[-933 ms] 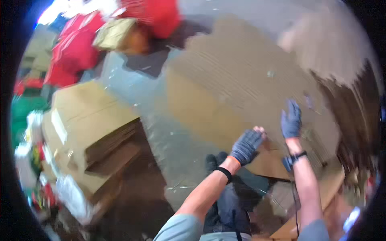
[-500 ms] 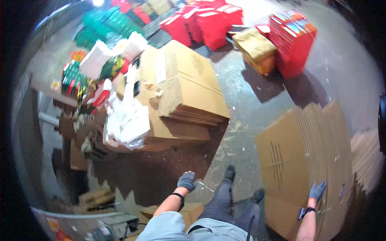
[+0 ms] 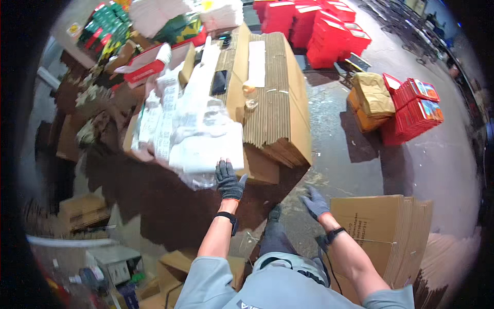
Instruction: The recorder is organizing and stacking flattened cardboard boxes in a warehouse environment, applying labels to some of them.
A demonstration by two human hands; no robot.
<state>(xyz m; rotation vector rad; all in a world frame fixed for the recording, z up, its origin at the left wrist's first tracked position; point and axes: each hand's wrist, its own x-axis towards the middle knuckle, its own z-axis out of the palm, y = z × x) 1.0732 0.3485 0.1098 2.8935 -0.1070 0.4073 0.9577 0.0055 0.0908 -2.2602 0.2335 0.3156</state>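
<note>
My left hand [image 3: 230, 181], in a dark grey fingerless-tipped glove, reaches to the near edge of a white pack [image 3: 203, 153] partly wrapped in clear plastic. Its fingers lie stretched out against that edge and are not closed round it. My right hand [image 3: 315, 203], in a lighter grey glove, hangs in the air with fingers apart and holds nothing. Nearest to it is a bundle of flattened cardboard cartons [image 3: 368, 221] standing on edge. A stack of flattened cartons [image 3: 272, 103] lies beyond my hands, beside the white pack.
A black phone [image 3: 219, 82] lies by the carton stack. Red stacks [image 3: 329, 41] stand on the floor at the back; a brown paper-covered box [image 3: 373, 95] and more red packs [image 3: 411, 113] are at the right. An open carton [image 3: 177, 265] sits near my left side.
My right hand has left the upright cartons and moved left and forward. My left hand has gone forward to the white pack, its fingers now extended. The view has turned.
</note>
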